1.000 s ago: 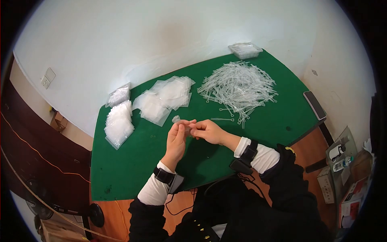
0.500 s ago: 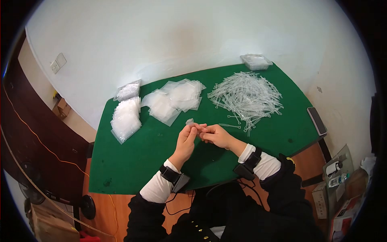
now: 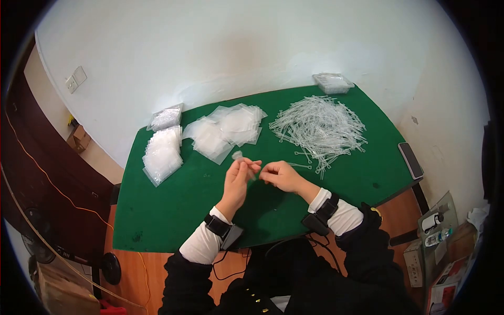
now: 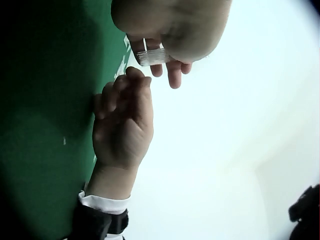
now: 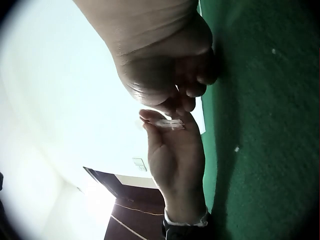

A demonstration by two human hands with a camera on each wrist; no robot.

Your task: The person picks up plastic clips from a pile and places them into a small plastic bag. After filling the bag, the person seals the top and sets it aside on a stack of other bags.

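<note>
My left hand (image 3: 235, 185) pinches a small bundle of clear plastic sticks (image 3: 237, 155) between thumb and fingers, their wider ends standing up above the fingertips. In the left wrist view the bundle (image 4: 151, 57) shows as a row of thin parallel pieces under the left fingers. My right hand (image 3: 283, 177) is just to the right, a small gap away, its fingers loosely curled with nothing visible in them. Behind it on the green table (image 3: 173, 215) lies a large heap of clear sticks with loop-shaped ends (image 3: 321, 128), a few lying loose at its near edge.
Clear flat bags (image 3: 226, 126) are spread at the back middle, and a fanned stack of bags (image 3: 163, 157) lies at left beside a clear packet (image 3: 166, 116). A clear plastic box (image 3: 333, 83) stands at the back right. A phone (image 3: 410, 160) lies along the right edge.
The hands were together at the bundle; now the right hand has drawn slightly away to the right while the left keeps hold. The head view has also shifted.
</note>
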